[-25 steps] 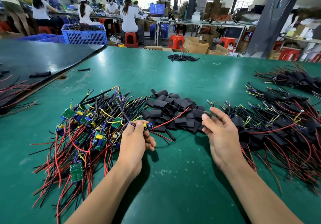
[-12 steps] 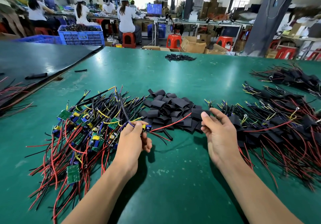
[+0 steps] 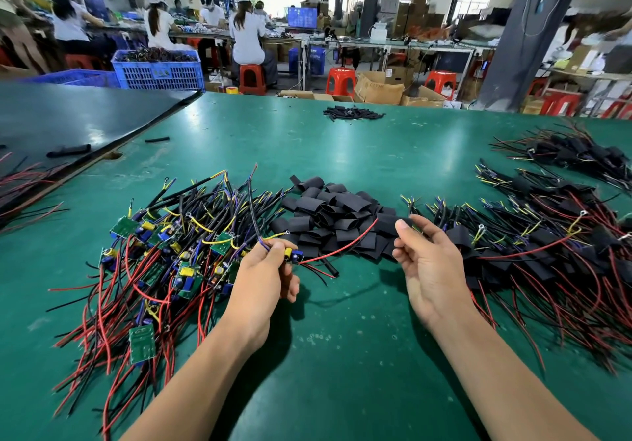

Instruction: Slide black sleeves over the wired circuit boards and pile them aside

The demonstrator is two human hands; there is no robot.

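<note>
the left hand (image 3: 263,269) pinches one wired circuit board (image 3: 293,255) by its near end. its red wire (image 3: 338,247) trails right toward the black sleeve (image 3: 388,224), which the right hand (image 3: 427,262) seems to pinch between thumb and fingertips. to do this well, i'd squeeze the sleeve mouth open, gather the leads and feed them first, then draw the board in until covered, so no stray wire snags the rim. bare boards (image 3: 164,252) heap on the left, loose sleeves (image 3: 335,211) lie between, and sleeved ones (image 3: 547,252) pile on the right, all on the green surface (image 3: 342,355). beyond are a blue crate (image 3: 159,71), red stools (image 3: 340,79) and seated workers (image 3: 246,36).
</note>
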